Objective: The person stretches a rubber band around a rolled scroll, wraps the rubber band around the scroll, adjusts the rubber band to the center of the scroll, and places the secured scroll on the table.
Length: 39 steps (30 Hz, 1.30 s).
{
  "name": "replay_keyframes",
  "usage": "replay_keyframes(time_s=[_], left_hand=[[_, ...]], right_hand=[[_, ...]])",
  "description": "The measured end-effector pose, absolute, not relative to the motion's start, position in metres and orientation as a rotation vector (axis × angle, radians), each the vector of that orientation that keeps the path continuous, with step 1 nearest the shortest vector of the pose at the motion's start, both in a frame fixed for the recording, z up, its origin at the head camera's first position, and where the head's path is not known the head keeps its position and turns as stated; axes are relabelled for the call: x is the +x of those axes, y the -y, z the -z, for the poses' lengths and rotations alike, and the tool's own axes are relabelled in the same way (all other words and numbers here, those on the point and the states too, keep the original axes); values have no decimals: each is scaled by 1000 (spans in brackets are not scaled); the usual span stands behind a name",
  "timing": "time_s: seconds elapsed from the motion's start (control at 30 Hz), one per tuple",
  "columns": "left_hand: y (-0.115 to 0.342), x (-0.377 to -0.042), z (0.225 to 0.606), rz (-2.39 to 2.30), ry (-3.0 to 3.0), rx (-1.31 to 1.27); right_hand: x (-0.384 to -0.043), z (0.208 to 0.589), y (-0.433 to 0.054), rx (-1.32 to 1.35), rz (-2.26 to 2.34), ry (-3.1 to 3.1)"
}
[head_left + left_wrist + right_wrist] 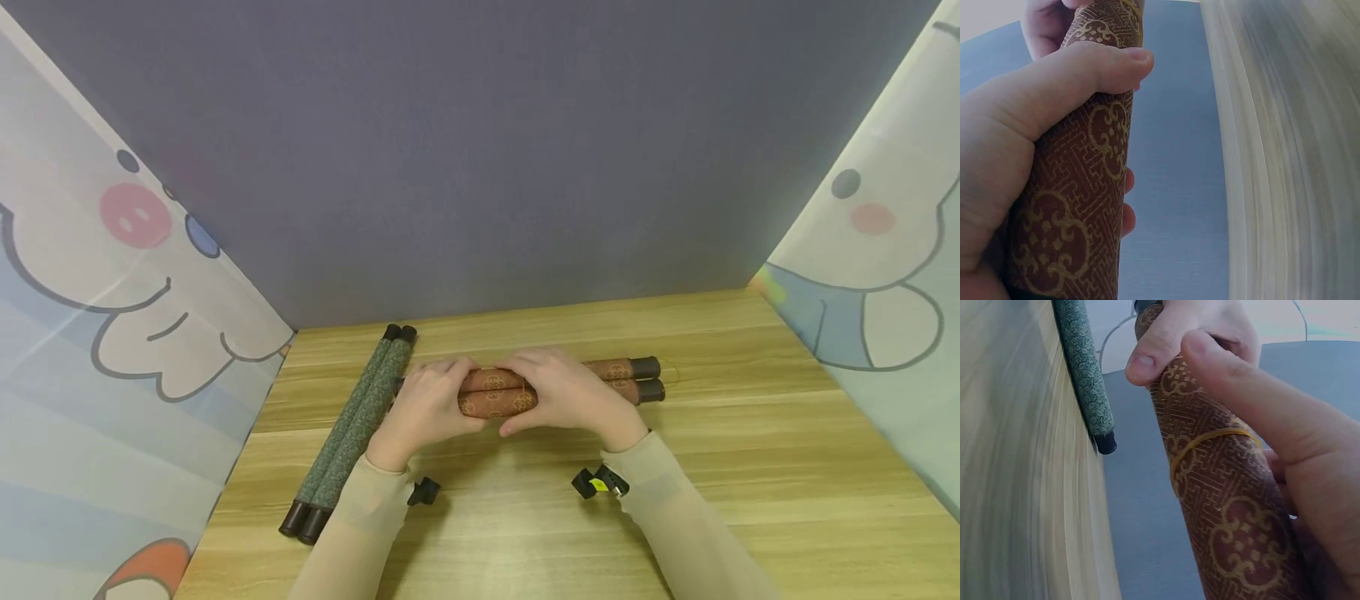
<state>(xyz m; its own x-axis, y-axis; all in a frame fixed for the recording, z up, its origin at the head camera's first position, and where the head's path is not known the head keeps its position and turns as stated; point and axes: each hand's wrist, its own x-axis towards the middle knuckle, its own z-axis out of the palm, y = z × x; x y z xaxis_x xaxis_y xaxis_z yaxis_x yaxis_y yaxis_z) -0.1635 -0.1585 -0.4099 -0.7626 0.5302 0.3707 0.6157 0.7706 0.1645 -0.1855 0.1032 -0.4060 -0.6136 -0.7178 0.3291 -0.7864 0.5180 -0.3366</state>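
Both grips are holding the red-brown patterned roll pair (495, 403), which is lying at the lower centre of the frame, directly under the hands. At lower left, a green roll pair (358, 421) with dark ends is resting on the tabletop (757, 492), its long axis slanting from bottom left toward the centre. Just right of it, the left hand (432, 402) is grasping the red-brown pair near its left end, thumb along the near side, fingers curling over the far side. Between the hands, the pair's long axis is running almost straight across the frame, rising slightly rightward. The right hand (564, 390) is gripping right of the middle, and is the nearer one to the yellow band (1210, 439) circling the rolls. Farther right, the dark end caps (649, 390) are protruding past that hand.
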Motion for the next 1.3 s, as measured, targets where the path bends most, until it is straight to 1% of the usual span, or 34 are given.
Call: replay_keyframes(time_s=[0.6,0.9,1.3], left_hand=[[163,-165,418,389,2716,-834],[173,-172,425,415,2743,-827],[177,-199,427,454,2878,-827]], right_hand=[[-190,403,-126,1225,-740,2797],[-194,405,-162,1134,-641,2857],[-207,419,-209,1143,-603,2716]])
